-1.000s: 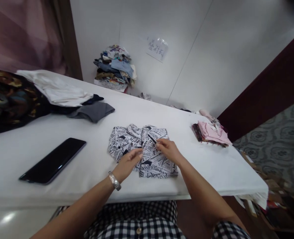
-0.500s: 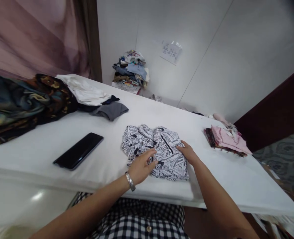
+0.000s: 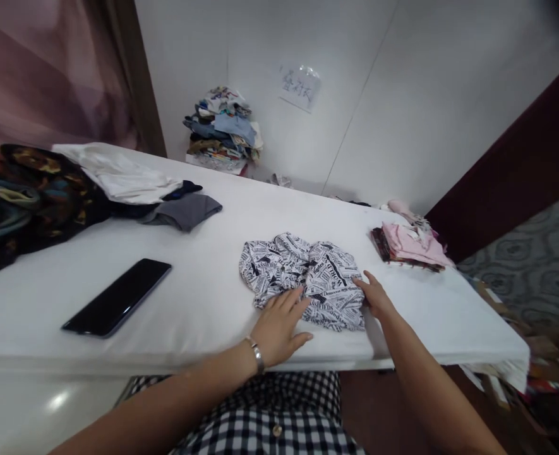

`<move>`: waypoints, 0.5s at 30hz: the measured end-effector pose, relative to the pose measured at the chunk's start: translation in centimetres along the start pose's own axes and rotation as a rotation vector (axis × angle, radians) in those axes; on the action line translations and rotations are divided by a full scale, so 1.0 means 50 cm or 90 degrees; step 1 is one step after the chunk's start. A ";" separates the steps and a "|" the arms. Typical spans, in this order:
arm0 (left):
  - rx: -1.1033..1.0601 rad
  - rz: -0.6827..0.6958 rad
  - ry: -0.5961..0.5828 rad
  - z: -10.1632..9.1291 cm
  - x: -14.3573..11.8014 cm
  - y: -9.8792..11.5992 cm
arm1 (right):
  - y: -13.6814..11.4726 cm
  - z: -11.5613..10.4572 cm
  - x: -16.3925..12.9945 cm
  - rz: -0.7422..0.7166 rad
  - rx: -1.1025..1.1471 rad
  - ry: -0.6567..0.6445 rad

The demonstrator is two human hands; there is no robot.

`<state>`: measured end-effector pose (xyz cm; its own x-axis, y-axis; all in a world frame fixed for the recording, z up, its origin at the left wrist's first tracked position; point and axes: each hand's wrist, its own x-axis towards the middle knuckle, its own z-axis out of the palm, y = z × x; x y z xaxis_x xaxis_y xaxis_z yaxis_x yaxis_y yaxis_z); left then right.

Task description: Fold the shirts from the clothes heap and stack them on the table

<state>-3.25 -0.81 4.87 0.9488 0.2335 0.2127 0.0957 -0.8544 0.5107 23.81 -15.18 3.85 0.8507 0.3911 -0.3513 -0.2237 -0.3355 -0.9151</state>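
Note:
A folded black-and-white newsprint-patterned garment (image 3: 307,278) lies on the white table (image 3: 213,227) in front of me. My left hand (image 3: 279,325) rests flat on the table at the garment's near left edge, fingertips touching the fabric, fingers spread. My right hand (image 3: 378,296) touches the garment's right edge with its fingers extended. Neither hand grips anything. A silver bracelet (image 3: 256,354) sits on my left wrist.
A black phone (image 3: 118,297) lies left on the table. A heap of dark patterned, white and grey clothes (image 3: 71,189) covers the far left. Folded pink clothes (image 3: 409,246) sit at the right. A stack of clothes (image 3: 222,129) stands by the wall.
Both hands slid from the top of the garment down to its near and right edges. The garment now lies slightly farther right on the table.

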 end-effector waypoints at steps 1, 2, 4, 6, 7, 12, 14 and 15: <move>0.021 0.022 -0.011 0.007 0.014 0.014 | -0.005 -0.003 0.001 0.000 -0.011 0.006; 0.038 0.048 -0.019 0.016 0.026 0.029 | -0.012 -0.007 0.003 -0.001 -0.026 0.014; 0.064 0.092 -0.029 0.041 0.048 0.056 | -0.027 -0.013 0.015 -0.005 -0.064 0.029; 0.082 0.112 -0.036 0.070 0.064 0.077 | -0.044 -0.017 0.033 0.002 -0.095 0.036; 0.088 0.111 -0.043 0.083 0.071 0.085 | -0.052 -0.017 0.045 0.006 -0.101 0.034; 0.121 0.032 -0.061 0.129 0.106 0.108 | -0.082 0.005 0.107 0.016 -0.088 0.022; 0.144 0.012 -0.056 0.137 0.121 0.114 | -0.094 0.022 0.127 0.010 -0.067 0.007; 0.156 0.009 -0.051 0.140 0.128 0.116 | -0.102 0.031 0.134 0.004 -0.050 -0.005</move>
<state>5.48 -7.53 3.38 0.9706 0.1912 0.1464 0.1428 -0.9465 0.2895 29.91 -9.52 5.85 0.8454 0.3959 -0.3587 -0.1906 -0.4037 -0.8948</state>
